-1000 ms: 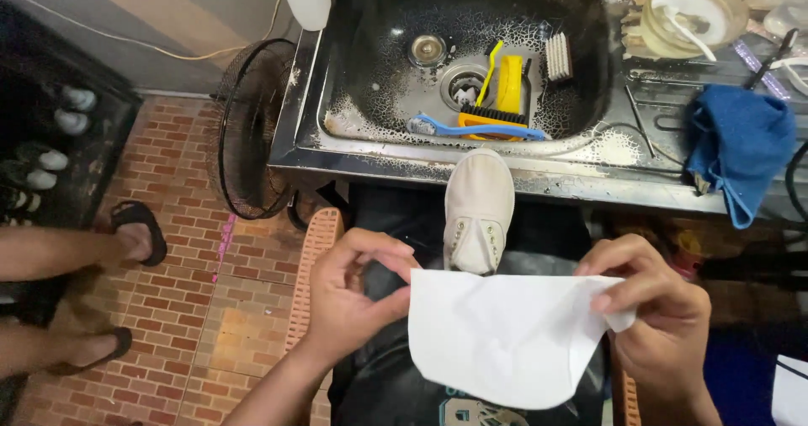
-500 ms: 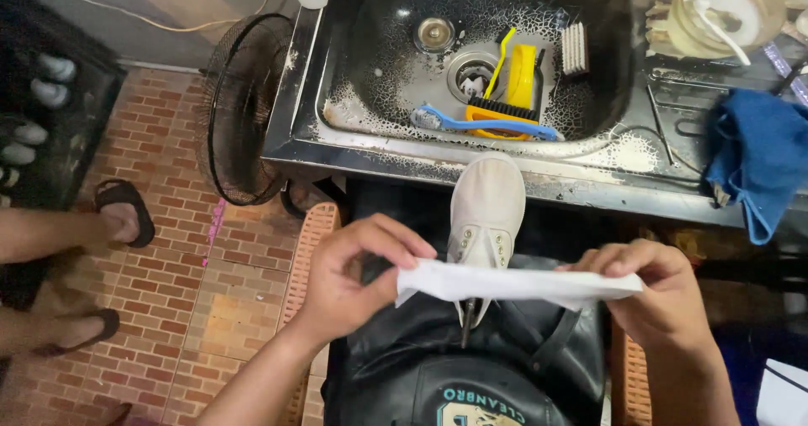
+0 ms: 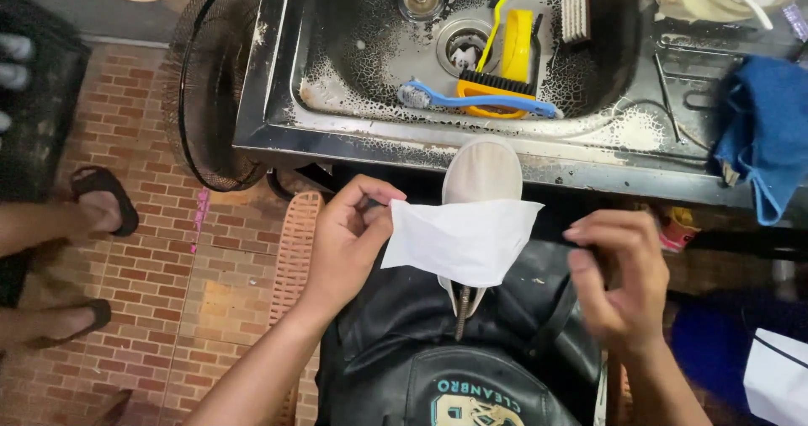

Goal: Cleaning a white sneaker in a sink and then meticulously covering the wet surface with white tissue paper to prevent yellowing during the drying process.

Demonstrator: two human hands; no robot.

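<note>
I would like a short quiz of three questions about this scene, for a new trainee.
1. Which hand holds the white sheet?
2. True or false: the right hand grips the sheet.
3. The blue toothbrush lies: A) in the sink; B) on the shoe; C) on the floor.

Key:
1. The left hand.
2. False; it is apart from it.
3. A.
</note>
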